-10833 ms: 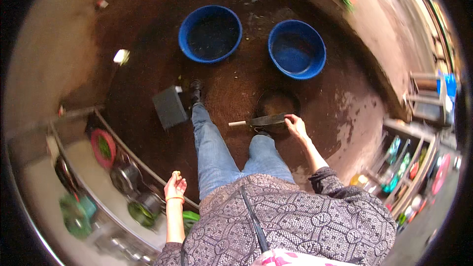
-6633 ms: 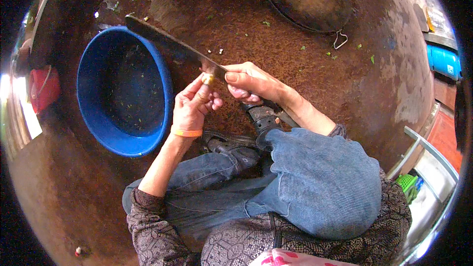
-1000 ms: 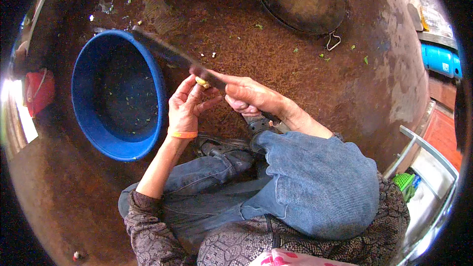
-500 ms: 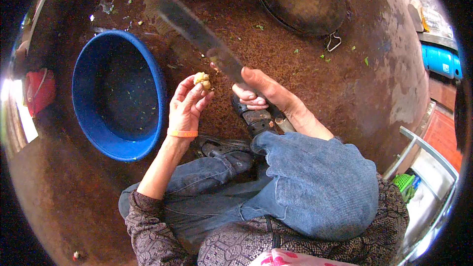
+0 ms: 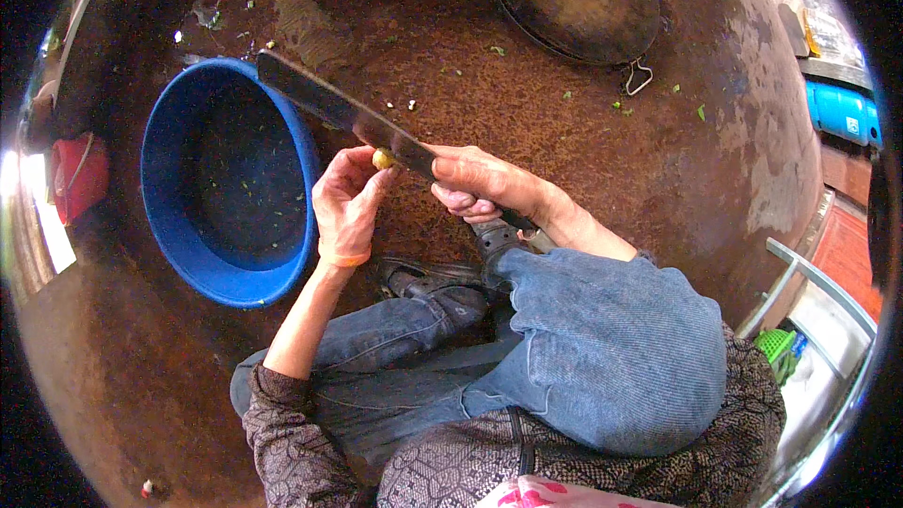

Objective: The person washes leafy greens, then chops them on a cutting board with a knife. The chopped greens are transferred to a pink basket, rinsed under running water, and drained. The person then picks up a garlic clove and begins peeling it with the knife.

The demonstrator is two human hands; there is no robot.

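Trimming the small yellowish piece pinched in our left hand, our right hand grips the long knife; next, we judge, a shallow, controlled cut beside the blue basin.

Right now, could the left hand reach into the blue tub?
Probably yes. The left hand is right beside the rim of the blue tub, with nothing between them. But its fingers are pinching a small yellowish piece against the big knife, so it is busy.

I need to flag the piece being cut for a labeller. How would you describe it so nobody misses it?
Start at the big blue tub on the brown floor. Just right of its rim, the left hand pinches a small yellowish lump against the long dark blade; it is the only pale thing at the fingertips.
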